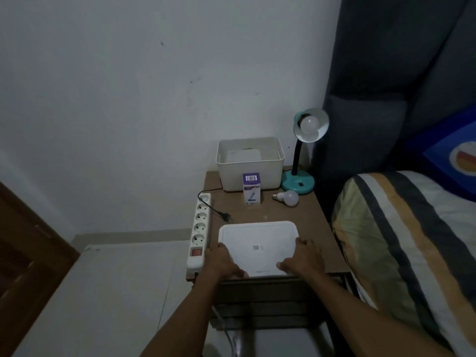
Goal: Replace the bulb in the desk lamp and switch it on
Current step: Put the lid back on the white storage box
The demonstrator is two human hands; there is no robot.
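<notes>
A teal desk lamp (298, 182) stands at the back right of the brown bedside table (318, 228), unlit, with a white bulb (309, 122) in its shade. A loose white bulb (288, 197) lies on the table in front of the lamp base. A small purple and white bulb box (251, 188) stands upright beside it. The lamp's black plug (224, 215) lies unplugged next to a white power strip (199, 229) with a red switch. My left hand (223, 261) and my right hand (304, 257) hold the near corners of a flat white lid (257, 237).
An open white plastic bin (249, 163) sits at the back of the table against the wall. A bed with a striped pillow (401, 243) and a dark headboard borders the table on the right. A brown door is at the far left, over pale floor.
</notes>
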